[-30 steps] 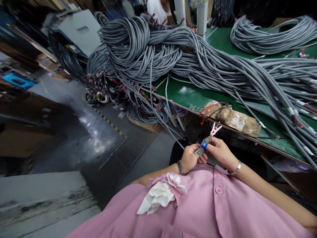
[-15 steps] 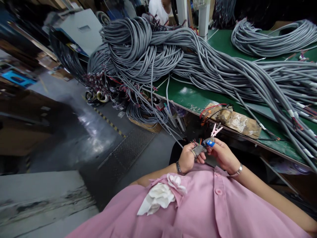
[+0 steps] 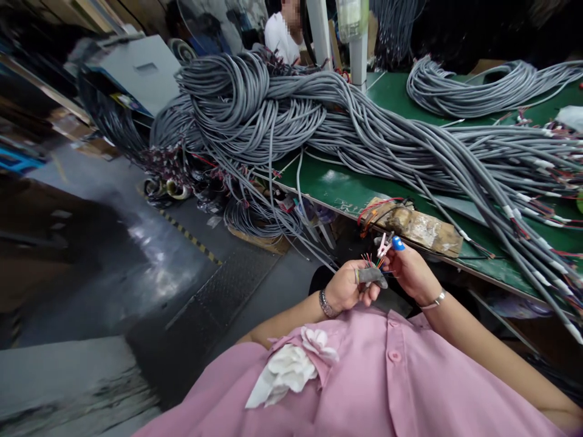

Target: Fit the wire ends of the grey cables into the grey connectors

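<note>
My left hand (image 3: 353, 285), with a grey cover on its thumb, is closed round a cable end whose thin coloured wires (image 3: 371, 261) fan out above the fingers. Close beside it on the right is my right hand (image 3: 409, 270), closed, with blue tape on one fingertip. Its fingers meet at the coloured wires; just what they pinch is too small to tell. A pale pink clip (image 3: 385, 244) stands at the bench edge, just behind the fingers of my right hand.
Long bundles of grey cable (image 3: 364, 115) lie across the green bench (image 3: 332, 179). A taped wooden block (image 3: 421, 229) sits at its front edge. Farther back is a person in white (image 3: 280, 36). A coil (image 3: 262, 215) rests low at the left.
The view has shifted slightly. My right hand has turned, its taped finger now raised off the grey thumb cover of my left hand. The coloured wires show more openly between the hands.
</note>
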A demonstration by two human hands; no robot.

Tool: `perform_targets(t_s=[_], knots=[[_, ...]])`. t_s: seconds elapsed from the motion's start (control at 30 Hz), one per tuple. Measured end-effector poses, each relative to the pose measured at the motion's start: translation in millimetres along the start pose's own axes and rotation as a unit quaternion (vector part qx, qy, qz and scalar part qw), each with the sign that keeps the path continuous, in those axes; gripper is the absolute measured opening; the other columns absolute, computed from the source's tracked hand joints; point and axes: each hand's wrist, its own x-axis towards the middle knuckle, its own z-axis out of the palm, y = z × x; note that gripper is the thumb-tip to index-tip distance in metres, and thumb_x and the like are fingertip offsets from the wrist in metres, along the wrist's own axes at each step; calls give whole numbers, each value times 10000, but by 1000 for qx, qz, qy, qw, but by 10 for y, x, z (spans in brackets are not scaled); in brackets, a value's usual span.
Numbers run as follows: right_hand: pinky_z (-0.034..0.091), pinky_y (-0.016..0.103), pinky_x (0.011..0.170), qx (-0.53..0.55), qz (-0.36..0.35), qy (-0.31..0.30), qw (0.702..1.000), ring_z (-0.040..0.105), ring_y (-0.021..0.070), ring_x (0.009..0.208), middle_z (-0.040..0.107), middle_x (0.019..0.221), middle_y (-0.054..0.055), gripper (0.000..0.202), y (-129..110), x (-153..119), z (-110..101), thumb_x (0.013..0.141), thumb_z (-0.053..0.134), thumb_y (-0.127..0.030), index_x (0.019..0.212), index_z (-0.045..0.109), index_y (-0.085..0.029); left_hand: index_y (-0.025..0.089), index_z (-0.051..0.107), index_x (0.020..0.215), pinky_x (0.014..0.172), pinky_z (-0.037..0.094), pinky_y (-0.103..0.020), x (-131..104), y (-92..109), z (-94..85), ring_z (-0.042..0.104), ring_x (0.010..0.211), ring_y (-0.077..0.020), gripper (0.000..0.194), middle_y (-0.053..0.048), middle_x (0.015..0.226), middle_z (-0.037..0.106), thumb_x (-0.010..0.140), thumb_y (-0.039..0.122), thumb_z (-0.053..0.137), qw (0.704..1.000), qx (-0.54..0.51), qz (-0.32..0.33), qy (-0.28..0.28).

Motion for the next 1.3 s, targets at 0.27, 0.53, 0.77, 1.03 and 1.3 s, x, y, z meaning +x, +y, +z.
perform_targets(t_s=[0.27,0.53,0.77,1.03,1.3], knots=[[461,296,579,55,45,-1,997,546,160,611,621,763,40,533,69,73,64,739,508,-727,864,627,-223,95,624,722,299,267,-191,82,-20,-41,461,302,-90,323,-31,471,588,665,404,698,1000,-17,-5,12],[450,266,542,130,15,37,991,491,134,565,559,644,4,449,134,123,96,697,646,-644,751,634,-198,83,635,721,296,275,-188,110,-76,-80,462,297,-88,314,-27,467,585,693,392,687,1000,-13,-18,14],[457,264,538,175,41,-4,984,515,128,567,630,728,23,470,123,68,47,750,563,-670,791,665,-212,85,623,733,288,282,-184,93,-94,-79,464,293,-93,301,-24,475,594,696,377,688,1000,-15,-6,26],[466,249,608,160,59,-37,985,545,122,659,627,822,29,372,46,5,-2,818,565,-559,860,674,-206,89,616,710,281,307,-180,-28,-106,-12,474,293,-97,321,-29,475,600,713,403,684,1000,2,13,26],[436,245,572,99,1,7,995,516,114,617,609,739,19,334,76,-9,13,822,591,-520,810,665,-194,94,607,714,288,303,-181,27,-141,13,470,295,-97,288,-28,473,597,723,377,659,996,-39,57,59]])
